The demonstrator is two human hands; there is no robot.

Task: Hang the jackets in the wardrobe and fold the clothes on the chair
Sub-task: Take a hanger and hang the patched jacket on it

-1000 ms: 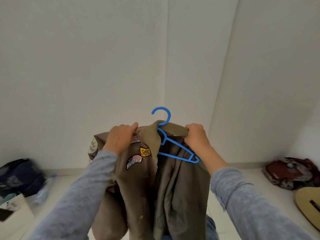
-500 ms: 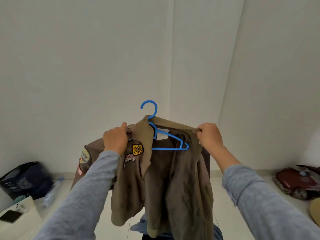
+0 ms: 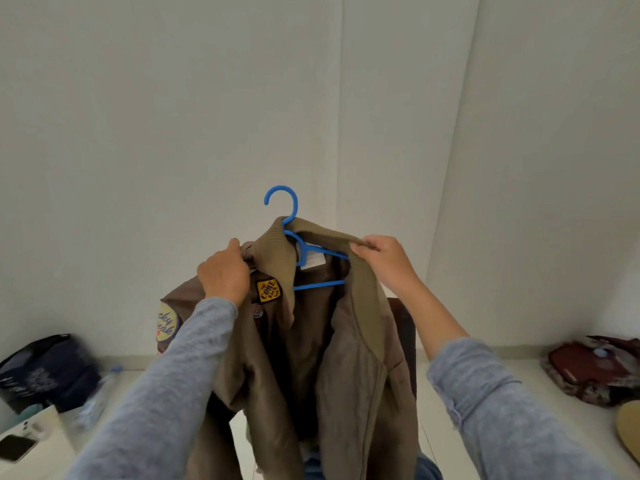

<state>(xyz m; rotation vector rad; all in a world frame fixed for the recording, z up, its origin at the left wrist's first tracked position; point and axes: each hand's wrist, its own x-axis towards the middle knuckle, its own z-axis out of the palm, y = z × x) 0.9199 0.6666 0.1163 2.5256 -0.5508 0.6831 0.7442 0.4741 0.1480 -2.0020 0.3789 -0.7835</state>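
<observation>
A brown jacket with sewn-on patches hangs in front of me on a blue plastic hanger, whose hook sticks up above the ribbed collar. My left hand grips the jacket's left shoulder beside the yellow patch. My right hand pinches the right end of the collar and holds it out over the hanger's arm. The jacket's front hangs open and shows the lining. Behind it stands a dark chair, mostly hidden, with blue cloth showing at the bottom.
White walls meet in a corner straight ahead. On the floor at left are a dark bag, a plastic bottle and a phone on a white surface. At right lie a reddish bag and a tan rounded object.
My right hand has drawn the collar out to the right, spreading the jacket over the hanger. The jacket now hangs more open, with the label showing.
</observation>
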